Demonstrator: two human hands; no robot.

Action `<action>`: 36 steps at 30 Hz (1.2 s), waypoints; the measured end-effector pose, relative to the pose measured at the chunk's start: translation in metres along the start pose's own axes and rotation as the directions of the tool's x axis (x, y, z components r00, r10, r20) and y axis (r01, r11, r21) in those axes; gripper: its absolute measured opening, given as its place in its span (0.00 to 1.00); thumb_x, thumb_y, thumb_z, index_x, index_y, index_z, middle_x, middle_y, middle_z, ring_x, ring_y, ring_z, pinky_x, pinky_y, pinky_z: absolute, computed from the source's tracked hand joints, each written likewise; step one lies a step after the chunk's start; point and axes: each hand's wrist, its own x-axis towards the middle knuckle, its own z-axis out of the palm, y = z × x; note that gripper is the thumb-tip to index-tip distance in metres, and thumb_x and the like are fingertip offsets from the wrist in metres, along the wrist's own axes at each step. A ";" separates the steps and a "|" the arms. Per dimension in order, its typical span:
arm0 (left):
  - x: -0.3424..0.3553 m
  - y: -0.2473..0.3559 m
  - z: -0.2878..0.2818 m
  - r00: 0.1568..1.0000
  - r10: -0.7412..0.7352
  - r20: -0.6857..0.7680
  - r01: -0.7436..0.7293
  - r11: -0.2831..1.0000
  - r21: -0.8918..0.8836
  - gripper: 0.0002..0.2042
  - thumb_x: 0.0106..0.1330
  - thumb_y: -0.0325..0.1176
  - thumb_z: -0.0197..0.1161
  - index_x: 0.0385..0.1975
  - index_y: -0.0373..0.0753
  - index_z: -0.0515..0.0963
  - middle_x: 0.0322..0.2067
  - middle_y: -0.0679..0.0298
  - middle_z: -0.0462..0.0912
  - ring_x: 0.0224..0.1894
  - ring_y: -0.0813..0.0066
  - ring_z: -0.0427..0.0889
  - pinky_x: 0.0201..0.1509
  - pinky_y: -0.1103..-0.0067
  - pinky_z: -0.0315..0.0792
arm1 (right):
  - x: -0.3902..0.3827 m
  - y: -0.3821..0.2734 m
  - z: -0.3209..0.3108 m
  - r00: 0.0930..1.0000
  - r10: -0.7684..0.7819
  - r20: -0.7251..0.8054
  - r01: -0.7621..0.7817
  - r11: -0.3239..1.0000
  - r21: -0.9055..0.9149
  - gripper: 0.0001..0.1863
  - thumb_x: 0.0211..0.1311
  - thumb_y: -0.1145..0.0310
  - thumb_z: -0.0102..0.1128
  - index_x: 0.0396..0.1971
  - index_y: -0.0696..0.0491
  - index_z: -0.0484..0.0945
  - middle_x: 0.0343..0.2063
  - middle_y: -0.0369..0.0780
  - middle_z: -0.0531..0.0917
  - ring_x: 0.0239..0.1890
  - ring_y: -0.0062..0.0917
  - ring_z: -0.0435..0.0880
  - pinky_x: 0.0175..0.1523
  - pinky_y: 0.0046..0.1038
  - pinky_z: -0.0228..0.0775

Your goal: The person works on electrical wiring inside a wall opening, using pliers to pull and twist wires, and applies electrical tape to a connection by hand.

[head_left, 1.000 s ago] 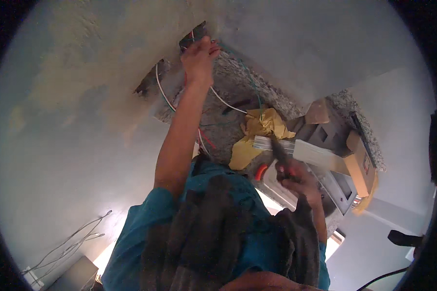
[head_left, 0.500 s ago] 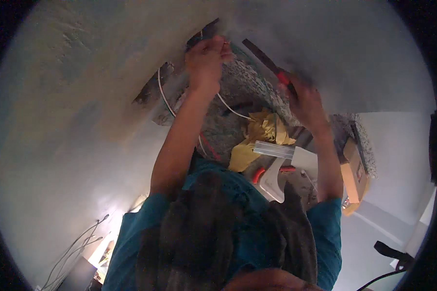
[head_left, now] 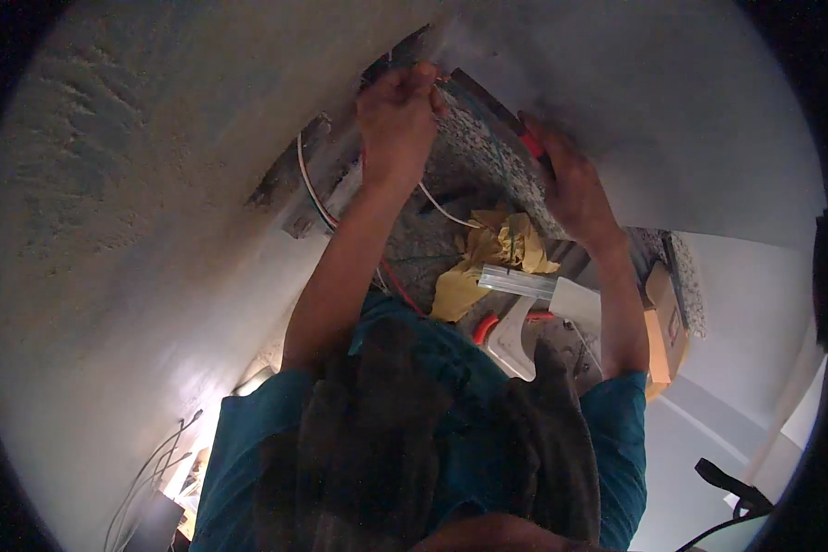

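Observation:
My left hand (head_left: 397, 129) is raised to a dark slot (head_left: 397, 53) cut in the wall, its fingers pinched round a thin wire whose reddish end shows at the fingertips. My right hand (head_left: 575, 189) grips a knife-like tool (head_left: 492, 99) with a long flat dark blade and a red-and-black handle. The blade points up and left, its tip close to my left fingertips but apart from them. A green wire (head_left: 488, 129) runs down from near the left hand. White wire (head_left: 308, 175) loops out of a second wall opening to the left.
Below my hands lie crumpled yellow paper (head_left: 501, 248), clear plastic strips (head_left: 515, 281) and a white stool (head_left: 513, 345) with a red-handled tool (head_left: 486, 328). An open cardboard box (head_left: 664, 327) stands to the right. Grey cables (head_left: 161, 460) hang at lower left, beside a bright light.
The blade has shifted slightly left and down, its tip nearer my left hand. My left hand has moved a little right. The view has tilted slightly.

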 end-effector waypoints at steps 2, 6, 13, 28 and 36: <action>0.001 -0.001 0.000 1.000 0.025 -0.006 -0.025 1.000 0.007 0.13 0.72 0.38 0.60 0.32 0.35 0.82 0.19 0.69 0.77 0.21 0.82 0.73 0.26 0.82 0.65 | 0.001 0.000 0.002 0.999 -0.024 -0.025 0.024 1.000 0.005 0.29 0.65 0.79 0.52 0.66 0.49 0.65 0.53 0.51 0.77 0.55 0.52 0.75 0.56 0.45 0.69; 0.000 0.002 0.001 1.000 -0.008 0.002 0.008 1.000 0.007 0.13 0.72 0.37 0.60 0.31 0.34 0.82 0.18 0.69 0.76 0.21 0.81 0.73 0.26 0.81 0.66 | -0.002 0.000 0.004 0.998 -0.047 -0.043 0.047 0.999 -0.022 0.29 0.65 0.79 0.52 0.67 0.48 0.65 0.53 0.51 0.77 0.55 0.51 0.75 0.57 0.44 0.69; 0.003 -0.003 0.000 0.999 0.045 0.017 -0.045 0.999 0.007 0.13 0.73 0.36 0.59 0.31 0.33 0.82 0.18 0.68 0.76 0.21 0.81 0.74 0.26 0.81 0.67 | -0.004 -0.006 0.002 1.000 -0.001 0.002 0.001 1.000 0.000 0.30 0.65 0.78 0.53 0.67 0.47 0.64 0.53 0.50 0.76 0.54 0.48 0.76 0.58 0.43 0.68; -0.001 0.004 0.001 1.000 -0.023 -0.012 0.024 0.993 0.114 0.14 0.72 0.39 0.60 0.34 0.31 0.80 0.21 0.66 0.78 0.22 0.79 0.77 0.29 0.78 0.69 | -0.001 -0.010 -0.005 1.000 0.009 -0.017 -0.010 0.994 -0.105 0.31 0.63 0.78 0.54 0.67 0.44 0.65 0.47 0.49 0.77 0.49 0.48 0.76 0.55 0.43 0.70; -0.006 0.009 0.005 0.998 -0.061 -0.021 0.059 0.996 -0.068 0.11 0.72 0.36 0.61 0.35 0.33 0.82 0.22 0.68 0.78 0.22 0.80 0.74 0.29 0.80 0.69 | 0.000 -0.008 -0.019 0.997 -0.076 -0.027 0.068 0.975 -0.210 0.34 0.57 0.81 0.54 0.66 0.45 0.66 0.47 0.49 0.76 0.50 0.47 0.76 0.54 0.44 0.70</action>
